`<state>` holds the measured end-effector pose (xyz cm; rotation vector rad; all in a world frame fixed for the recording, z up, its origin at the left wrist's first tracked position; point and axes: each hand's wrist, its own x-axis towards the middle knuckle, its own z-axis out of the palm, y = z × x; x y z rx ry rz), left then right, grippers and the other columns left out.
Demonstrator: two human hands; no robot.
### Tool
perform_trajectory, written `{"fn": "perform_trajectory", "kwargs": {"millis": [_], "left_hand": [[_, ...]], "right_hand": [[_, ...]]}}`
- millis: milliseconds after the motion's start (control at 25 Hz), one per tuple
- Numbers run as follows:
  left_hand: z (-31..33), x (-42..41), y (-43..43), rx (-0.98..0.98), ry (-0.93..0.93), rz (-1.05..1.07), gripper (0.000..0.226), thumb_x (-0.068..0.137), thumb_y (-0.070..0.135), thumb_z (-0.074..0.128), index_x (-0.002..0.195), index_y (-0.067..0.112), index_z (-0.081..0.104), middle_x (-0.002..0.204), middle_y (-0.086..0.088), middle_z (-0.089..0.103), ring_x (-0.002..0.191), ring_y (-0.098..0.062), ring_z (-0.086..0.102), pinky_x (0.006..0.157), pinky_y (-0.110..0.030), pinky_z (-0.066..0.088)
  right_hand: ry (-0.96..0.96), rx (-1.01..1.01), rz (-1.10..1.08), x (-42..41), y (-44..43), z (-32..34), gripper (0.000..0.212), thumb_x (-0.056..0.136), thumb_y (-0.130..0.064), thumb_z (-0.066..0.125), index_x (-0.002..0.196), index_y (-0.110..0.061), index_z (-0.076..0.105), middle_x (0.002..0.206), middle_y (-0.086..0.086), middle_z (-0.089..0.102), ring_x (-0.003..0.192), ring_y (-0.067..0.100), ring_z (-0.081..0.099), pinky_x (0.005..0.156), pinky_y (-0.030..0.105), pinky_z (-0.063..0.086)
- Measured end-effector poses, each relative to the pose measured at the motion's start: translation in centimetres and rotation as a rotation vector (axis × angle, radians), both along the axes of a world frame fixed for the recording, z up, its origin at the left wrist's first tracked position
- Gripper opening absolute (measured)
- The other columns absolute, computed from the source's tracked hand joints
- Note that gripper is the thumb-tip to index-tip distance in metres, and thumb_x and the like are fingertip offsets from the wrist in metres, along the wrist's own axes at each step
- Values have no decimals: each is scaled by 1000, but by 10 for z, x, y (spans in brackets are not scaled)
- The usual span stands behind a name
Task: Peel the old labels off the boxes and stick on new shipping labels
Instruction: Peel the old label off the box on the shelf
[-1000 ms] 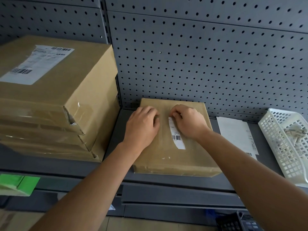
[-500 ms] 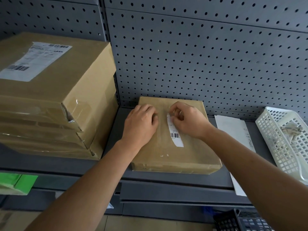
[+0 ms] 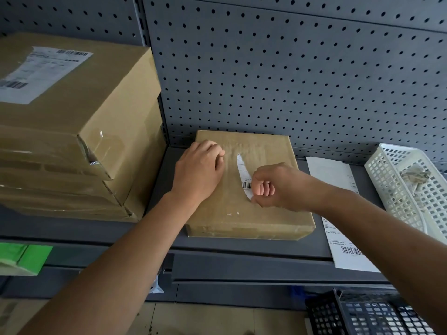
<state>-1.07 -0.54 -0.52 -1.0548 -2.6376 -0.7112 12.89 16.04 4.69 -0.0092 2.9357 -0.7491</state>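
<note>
As you look far to the left of your fingers, a stack of boxes is cut off by the frame edge, and the print on its white label is too blurred to read. Your left hand rests on the small box. Its fingers are curled close together and press on the box top, with their tips hidden under the knuckles. Just right of them lies the old label, a narrow curved strip with a barcode. Your right hand pinches its lower end between thumb and curled fingers; how much is still stuck, I cannot tell. Right of these fingers, your arm covers part of a label sheet, and a white basket is cut off.
</note>
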Motion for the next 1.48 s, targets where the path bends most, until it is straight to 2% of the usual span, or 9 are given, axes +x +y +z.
{"fn": "perform_trajectory", "kwargs": {"millis": [240, 400, 480, 760, 880, 1080, 1240, 1400, 1480], "left_hand": [[1, 0, 0, -22, -10, 7, 18, 98, 27, 53, 109, 23, 67, 120, 12, 62, 112, -13, 54, 78, -30, 45], [2, 1, 1, -34, -20, 10, 21, 99, 28, 51, 112, 24, 66, 122, 14, 60, 114, -11, 52, 78, -28, 42], [2, 1, 1, -39, -15, 12, 21, 99, 28, 51, 112, 24, 66, 122, 13, 60, 114, -11, 52, 77, -27, 40], [1, 0, 0, -33, 1, 11, 19, 98, 26, 53, 111, 23, 67, 120, 12, 62, 112, -13, 54, 76, -29, 44], [1, 0, 1, -30, 7, 15, 19, 98, 26, 53, 110, 23, 67, 119, 12, 62, 111, -12, 54, 75, -28, 43], [1, 0, 1, -31, 4, 8, 19, 98, 26, 53, 109, 23, 67, 119, 11, 62, 111, -14, 54, 77, -31, 46], [0, 0, 1, -25, 9, 9, 18, 98, 26, 53, 109, 23, 67, 118, 12, 62, 111, -13, 54, 77, -30, 45], [-1, -1, 1, -12, 29, 4, 17, 96, 25, 55, 106, 22, 68, 116, 11, 64, 108, -14, 55, 74, -30, 44], [-1, 0, 1, 0, 30, 3, 16, 96, 24, 56, 105, 21, 69, 115, 10, 64, 106, -15, 56, 73, -32, 47]], "right_hand": [[-75, 4, -85, -8, -2, 8, 15, 83, -26, 77, 79, -14, 69, 74, -12, 64, 68, -6, 56, 63, 9, 45], [-187, -14, -109, -11, -4, 16, 17, 79, -35, 80, 79, -23, 68, 78, -12, 66, 76, 3, 63, 70, 23, 54], [-203, 31, -97, -13, -7, 18, 16, 79, -34, 79, 77, -24, 66, 78, -13, 65, 77, 6, 62, 69, 24, 52], [-137, -6, -167, -7, -9, 12, 13, 82, -27, 74, 75, -22, 65, 77, -13, 61, 77, 8, 58, 68, 21, 49], [-139, -63, -184, -5, -7, 13, 14, 81, -27, 76, 74, -24, 64, 77, -14, 61, 78, 9, 61, 72, 24, 53], [-143, -27, -166, -5, -11, 11, 19, 79, -25, 76, 71, -26, 60, 75, -14, 60, 73, 7, 58, 72, 26, 53], [-80, -88, -243, -1, -10, 7, 19, 79, -20, 74, 68, -23, 58, 72, -11, 59, 69, 9, 55, 70, 26, 51], [-111, -69, -189, 0, -10, 8, 20, 78, -22, 77, 69, -24, 59, 73, -12, 59, 73, 10, 58, 71, 26, 53], [-57, -43, -190, -1, -10, 5, 17, 78, -18, 75, 71, -20, 60, 72, -9, 60, 70, 11, 57, 70, 30, 54]]}}
